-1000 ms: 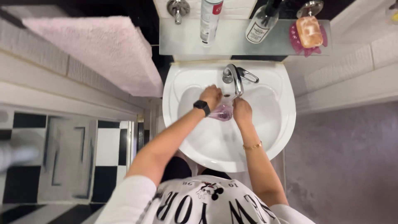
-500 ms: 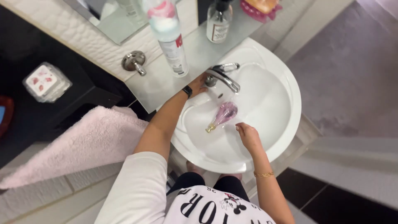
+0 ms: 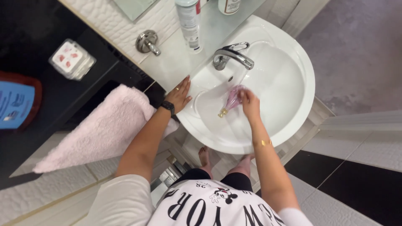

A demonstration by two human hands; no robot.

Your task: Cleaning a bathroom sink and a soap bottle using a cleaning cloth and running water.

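A small pink glass bottle (image 3: 231, 100) with a gold cap lies in the white washbasin (image 3: 293, 83) under the chrome tap (image 3: 231, 55). My right hand (image 3: 250, 103) is closed on the bottle's wide end. My left hand (image 3: 180, 93), with a black watch on the wrist, rests flat with spread fingers on the basin's left rim, holding nothing.
A pink towel (image 3: 100, 129) hangs to the left of the basin. A tall spray can (image 3: 190, 23) and a bottle (image 3: 228, 6) stand on the shelf behind the tap. A square glass jar (image 3: 72, 59) and a blue-labelled container (image 3: 16, 104) sit on the black counter. My bare feet (image 3: 224, 161) show below.
My right hand has reached in and taken hold of the pink bottle. My left hand has left the tap and dropped onto the basin's left rim. The view has shifted.
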